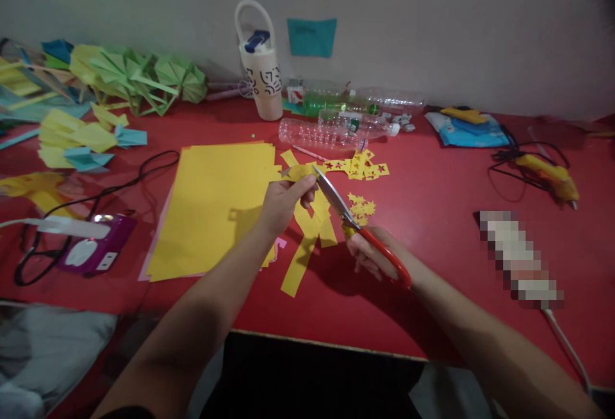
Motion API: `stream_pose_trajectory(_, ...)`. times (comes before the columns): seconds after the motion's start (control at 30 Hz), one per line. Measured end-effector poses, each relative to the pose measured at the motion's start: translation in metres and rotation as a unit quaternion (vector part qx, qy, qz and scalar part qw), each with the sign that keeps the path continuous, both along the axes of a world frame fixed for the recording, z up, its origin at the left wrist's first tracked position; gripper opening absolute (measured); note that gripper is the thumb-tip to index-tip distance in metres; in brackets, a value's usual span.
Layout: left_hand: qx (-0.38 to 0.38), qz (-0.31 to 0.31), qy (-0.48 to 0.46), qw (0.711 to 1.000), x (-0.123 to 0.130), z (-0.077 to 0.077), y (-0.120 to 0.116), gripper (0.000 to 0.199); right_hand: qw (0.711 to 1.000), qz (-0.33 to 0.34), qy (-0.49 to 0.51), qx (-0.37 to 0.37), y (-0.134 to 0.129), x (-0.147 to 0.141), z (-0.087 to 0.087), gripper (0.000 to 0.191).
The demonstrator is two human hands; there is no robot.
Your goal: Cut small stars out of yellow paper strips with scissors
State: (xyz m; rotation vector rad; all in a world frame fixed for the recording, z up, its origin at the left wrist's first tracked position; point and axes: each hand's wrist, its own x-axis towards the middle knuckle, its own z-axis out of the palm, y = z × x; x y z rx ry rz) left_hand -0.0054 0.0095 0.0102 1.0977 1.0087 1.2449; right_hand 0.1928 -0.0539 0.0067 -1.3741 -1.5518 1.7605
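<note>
A small yellow paper piece [298,172] is pinched between the thumb and fingers of my left hand [284,202]. My right hand [368,254] is closed on the red handles of a pair of scissors [340,204]. The blades point up and left, their tips touching or very close to the yellow piece by my left thumb. Beneath the hands lie yellow paper strips [300,265]. Small cut yellow stars [362,207] form a pile just beyond the right hand, and strips with star-shaped holes [358,166] lie farther back. A stack of yellow sheets [211,207] is left of my left hand.
Clear plastic bottles [321,134] and a white tumbler [266,79] stand or lie at the back of the red table [432,246]. Folded paper shapes [139,79] and a purple power box [98,246] are left. A glue gun [550,175] and a blue packet [468,131] are right.
</note>
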Motion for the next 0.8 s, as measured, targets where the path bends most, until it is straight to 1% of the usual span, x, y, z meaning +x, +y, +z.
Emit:
stream_pose_trajectory(0.37, 0.005, -0.007, -0.011, 1.000, 0.0002, 0.0001, 0.0006, 0.027, 1.000, 0.002, 0.003, 0.014, 0.0001, 0.0006, 0.0016, 0.057)
stream_pose_trajectory(0.6, 0.017, -0.022, -0.003, 1.000, -0.0017, 0.0042, 0.0023, 0.025, 1.000, 0.006, -0.014, 0.015, 0.0014, 0.0044, -0.0006, 0.058)
stream_pose_trajectory(0.8, 0.037, -0.002, -0.006, 0.999, -0.0060, 0.0033, 0.0065, 0.015, 1.000, 0.005, -0.019, 0.014, 0.0027, 0.0086, -0.0056, 0.053)
